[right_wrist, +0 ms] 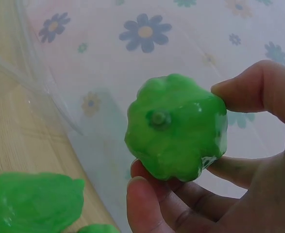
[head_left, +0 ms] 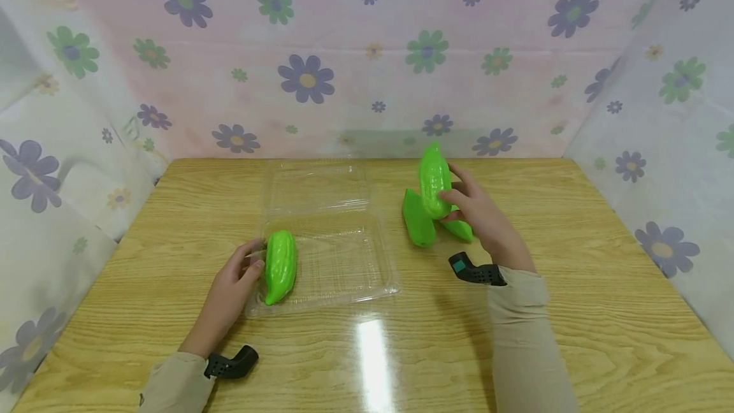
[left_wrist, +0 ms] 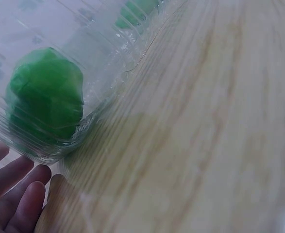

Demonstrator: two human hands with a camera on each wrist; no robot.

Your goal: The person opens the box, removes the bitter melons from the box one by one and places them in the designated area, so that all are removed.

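Note:
My right hand (head_left: 478, 215) holds a bright green, ribbed toy bitter melon (head_left: 434, 180) above the table, its pointed tip up in the head view. In the right wrist view, the thumb and fingers (right_wrist: 144, 206) grip this melon (right_wrist: 181, 131) from its side. Below it, two more green melons (head_left: 418, 220) (head_left: 459, 228) lie on the table. Another bitter melon (head_left: 281, 265) lies at the left end of a clear plastic clamshell box (head_left: 344, 266). My left hand (head_left: 232, 282) rests at that end, its loosely bent fingers (left_wrist: 28, 206) outside the box wall.
The box's lid (head_left: 318, 183) lies folded open toward the back of the wooden table (head_left: 573, 285). Flower-printed cloth (head_left: 367, 69) hangs behind the table and along both sides. Each wrist wears a black camera strap (head_left: 232, 365).

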